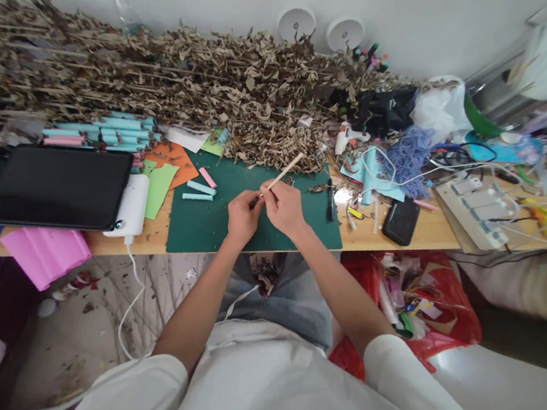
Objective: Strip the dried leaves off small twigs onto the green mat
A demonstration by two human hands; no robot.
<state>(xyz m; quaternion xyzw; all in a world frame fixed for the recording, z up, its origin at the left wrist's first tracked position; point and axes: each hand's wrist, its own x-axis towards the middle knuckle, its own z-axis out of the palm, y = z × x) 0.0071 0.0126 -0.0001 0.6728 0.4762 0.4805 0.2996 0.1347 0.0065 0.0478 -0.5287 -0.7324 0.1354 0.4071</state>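
Observation:
My right hand (285,208) is closed around a thin pale wooden stick (289,168), which slants up and away to the right. My left hand (244,218) is pinched right beside it, fingertips meeting those of the right near the stick's lower end. What the left fingers hold is too small and hidden to make out. Both hands are over a green cutting mat (200,225). Left of them on the mat lie two short light-blue paper rolls (201,187) and a pink roll (208,177).
Dried leafy stalks (247,81) are heaped along the wall. A black tablet (57,186) and a pile of blue rolls (123,132) lie left. To the right are a black pen (330,199), a glue gun (349,136), a black phone-like object (401,221) and a power strip (480,208). A red rubbish bag (448,303) hangs below.

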